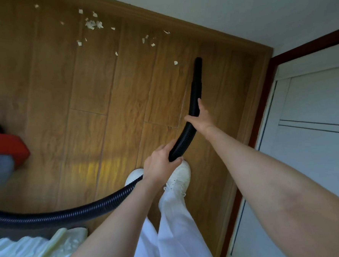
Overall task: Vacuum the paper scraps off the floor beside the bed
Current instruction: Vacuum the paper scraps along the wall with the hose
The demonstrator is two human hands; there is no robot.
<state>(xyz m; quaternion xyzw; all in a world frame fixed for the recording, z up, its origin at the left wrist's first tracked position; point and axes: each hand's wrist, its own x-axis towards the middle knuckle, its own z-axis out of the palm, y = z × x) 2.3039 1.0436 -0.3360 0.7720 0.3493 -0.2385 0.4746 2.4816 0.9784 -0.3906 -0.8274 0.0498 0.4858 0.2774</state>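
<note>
Both hands on one black ribbed vacuum hose (186, 133): left hand (160, 164) grip wrapped around it lower down, right hand (200, 117) grip closed near the smooth nozzle (198, 71). Roughly twenty pale torn paper scraps (93, 24) scattered on brown wooden floor (107, 96), nearest one just beside nozzle tip. Two white shoes (178, 177) below.

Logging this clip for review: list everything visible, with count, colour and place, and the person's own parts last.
paper scraps: many, pale, scattered on the far floor
vacuum hose: one, black, curving from lower left to a nozzle near the far corner
vacuum body: one, red and grey, left edge, partly cut off
floor: wood brown
bedding: pale, lower left
door: white, dark red frame, right
shoes: two, white
trousers: white
left hand: grips hose
right hand: grips hose nearer the nozzle
</note>
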